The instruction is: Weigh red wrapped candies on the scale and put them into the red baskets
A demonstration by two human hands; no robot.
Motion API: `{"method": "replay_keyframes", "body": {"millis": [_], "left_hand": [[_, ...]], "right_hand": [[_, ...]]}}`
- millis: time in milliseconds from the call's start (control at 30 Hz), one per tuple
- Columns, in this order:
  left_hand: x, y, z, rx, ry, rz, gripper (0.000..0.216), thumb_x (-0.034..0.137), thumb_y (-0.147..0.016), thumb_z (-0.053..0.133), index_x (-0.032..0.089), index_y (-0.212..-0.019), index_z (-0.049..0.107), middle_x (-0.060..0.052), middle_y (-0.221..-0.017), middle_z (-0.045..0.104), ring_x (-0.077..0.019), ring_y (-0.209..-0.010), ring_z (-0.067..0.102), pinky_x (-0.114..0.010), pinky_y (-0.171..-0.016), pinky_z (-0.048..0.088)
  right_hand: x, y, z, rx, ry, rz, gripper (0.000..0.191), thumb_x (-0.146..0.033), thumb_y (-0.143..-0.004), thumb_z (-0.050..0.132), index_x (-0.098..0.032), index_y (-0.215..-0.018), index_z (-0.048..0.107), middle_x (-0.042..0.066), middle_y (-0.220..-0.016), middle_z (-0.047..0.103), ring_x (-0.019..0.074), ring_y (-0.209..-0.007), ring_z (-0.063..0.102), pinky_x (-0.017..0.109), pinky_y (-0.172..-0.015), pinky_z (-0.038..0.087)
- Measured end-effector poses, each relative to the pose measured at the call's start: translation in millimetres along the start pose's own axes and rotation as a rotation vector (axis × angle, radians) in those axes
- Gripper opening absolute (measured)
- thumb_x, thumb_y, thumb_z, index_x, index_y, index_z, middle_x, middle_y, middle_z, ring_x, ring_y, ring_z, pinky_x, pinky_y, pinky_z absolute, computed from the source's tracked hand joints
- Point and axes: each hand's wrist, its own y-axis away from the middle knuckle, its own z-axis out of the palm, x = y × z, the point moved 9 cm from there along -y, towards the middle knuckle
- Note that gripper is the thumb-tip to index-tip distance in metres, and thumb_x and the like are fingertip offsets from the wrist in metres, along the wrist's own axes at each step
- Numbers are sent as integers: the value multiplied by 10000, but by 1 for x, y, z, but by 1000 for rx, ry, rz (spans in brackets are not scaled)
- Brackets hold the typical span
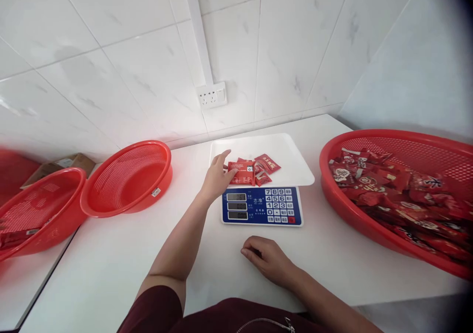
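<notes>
My left hand [217,176] is over the near left part of a white scale tray [295,163]. Its thumb lies on the face of a red snack packet [242,174] and holds it by the left edge, while the index finger stretches away from it. Several smaller red packets [268,163] lie beside and behind the held one on the tray. Below the tray is the scale's blue keypad panel [258,206] with three small displays. My right hand [269,260] rests on the white table in front of the scale, fingers curled in, nothing visible in them.
At the right stands a large red basket [325,168] heaped with red snack packets. A red basket [127,178] with nothing seen inside sits at the left, and another red basket [66,224] with some packets is beyond it. A wall socket [212,95] is behind the scale.
</notes>
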Motion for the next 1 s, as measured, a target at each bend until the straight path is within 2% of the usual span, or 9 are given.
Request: {"method": "replay_keyframes", "body": {"millis": [133, 300, 367, 433, 500, 600, 733, 867, 1000], "left_hand": [[-12, -3, -7, 41, 79, -67, 507, 198, -801, 553, 245, -1298, 460, -80, -1229, 535, -104, -779, 603, -264, -706, 531], [-28, -1, -25, 106, 32, -101, 409, 220, -830, 510, 205, -1239, 501, -90, -1173, 566, -124, -818, 626, -261, -680, 542], [-26, 0, -28, 125, -29, -77, 365, 226, -838, 506, 188, -1200, 534, -103, -1172, 572, -158, -905, 621, -303, -748, 543], [-15, 0, -26, 135, -101, -21, 329, 229, -843, 512, 176, -1163, 565, -112, -1182, 573, -196, -1037, 581, -365, -878, 504], [3, -1, -18, 129, -171, 54, 289, 232, -847, 520, 172, -1118, 602, -117, -1192, 571, -223, -1152, 513, -417, -998, 420], [33, -2, 5, 73, -245, 171, 211, 240, -831, 560, 196, -1012, 660, -105, -1248, 548, -249, -1284, 393, -441, -1084, 319], [65, -4, 44, -102, -494, 323, 169, 263, -840, 553, 194, -911, 689, -99, -1386, 456, -304, -1402, 203, -513, -1127, 216], [67, -14, 67, -248, -670, 300, 203, 298, -837, 566, 167, -921, 697, -124, -1433, 409, -331, -1416, 161, -555, -1135, 157], [69, -22, 71, -276, -652, 302, 167, 294, -800, 620, 165, -869, 700, -120, -1403, 456, -325, -1407, 201, -539, -1140, 165]], "right_hand": [[1, 2, -2, 5, -4, 0, 224, -309, -900, 432, -206, -786, 595, 37, -823, 670, 166, -756, 605, 279, -688, 455], [1, 4, 0, -20, 19, -21, 210, -294, -901, 433, -210, -824, 610, 39, -858, 677, 174, -786, 610, 287, -704, 459], [1, 4, 2, -32, 28, -22, 204, -284, -899, 434, -209, -838, 614, 41, -870, 678, 176, -795, 609, 291, -710, 460], [0, 4, 3, -42, 34, -21, 201, -280, -897, 437, -208, -847, 618, 42, -878, 679, 179, -800, 610, 295, -715, 461], [0, 4, 3, -46, 37, -22, 201, -279, -895, 438, -207, -853, 621, 44, -884, 681, 181, -804, 612, 297, -718, 462], [-1, 4, 3, -44, 41, -22, 200, -274, -891, 440, -209, -858, 626, 45, -893, 682, 183, -812, 615, 295, -721, 465], [-1, 4, 3, -41, 46, -15, 197, -267, -884, 444, -210, -862, 631, 45, -897, 686, 186, -816, 619, 297, -725, 467], [0, 4, 3, -37, 52, -15, 200, -266, -883, 444, -212, -872, 637, 44, -902, 686, 190, -826, 622, 296, -727, 467], [0, 4, 3, -40, 42, -14, 205, -268, -889, 440, -208, -881, 636, 49, -910, 687, 191, -828, 620, 301, -729, 467]]}}
